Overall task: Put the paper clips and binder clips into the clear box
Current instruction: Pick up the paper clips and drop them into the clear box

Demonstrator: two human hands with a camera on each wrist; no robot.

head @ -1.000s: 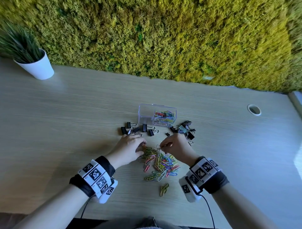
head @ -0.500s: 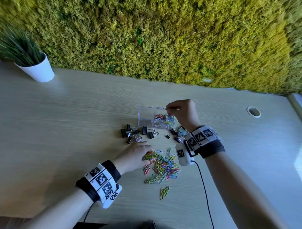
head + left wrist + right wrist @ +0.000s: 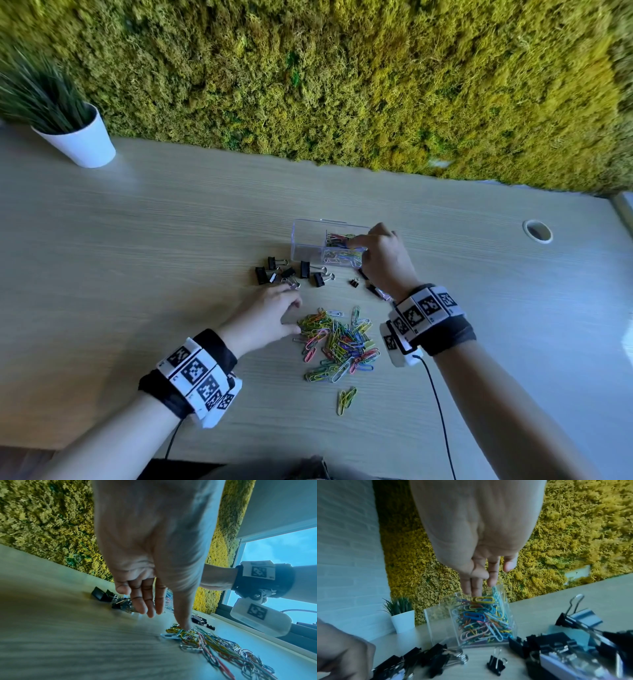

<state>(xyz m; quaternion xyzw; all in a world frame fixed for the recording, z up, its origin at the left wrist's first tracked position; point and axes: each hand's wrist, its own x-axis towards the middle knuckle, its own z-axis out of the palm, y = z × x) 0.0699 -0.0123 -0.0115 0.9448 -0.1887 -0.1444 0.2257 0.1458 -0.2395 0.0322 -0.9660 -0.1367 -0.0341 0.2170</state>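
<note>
Hovering over the open top of the clear box point(image 3: 310, 241), the right hand point(image 3: 383, 257) has its fingers point(image 3: 477, 586) straight and pointing down into the compartment under it, where a yellow paper clip point(image 3: 482, 599) lies on top of the coloured clips already collected; whether a fingertip touches it I cannot tell. That compartment looks roughly half full, while the other compartment, on the side toward the left hand, appears to hold nothing yet.

The left hand point(image 3: 270, 317) rests with relaxed, spread fingers at the near edge of the loose pile of paper clips point(image 3: 337, 344), thumb tip point(image 3: 184, 625) down on them, gripping nothing.

Judging by this, the job is well short of finished. A large heap of paper clips is left on the tabletop point(image 3: 137, 257) between the two wrists, with a few stray clips point(image 3: 346, 399) nearer the body. No binder clips seem to be in the box: one black group point(image 3: 291, 274) lies just beyond the left hand, and a larger jumble point(image 3: 573, 646) sits under the right wrist.
</note>
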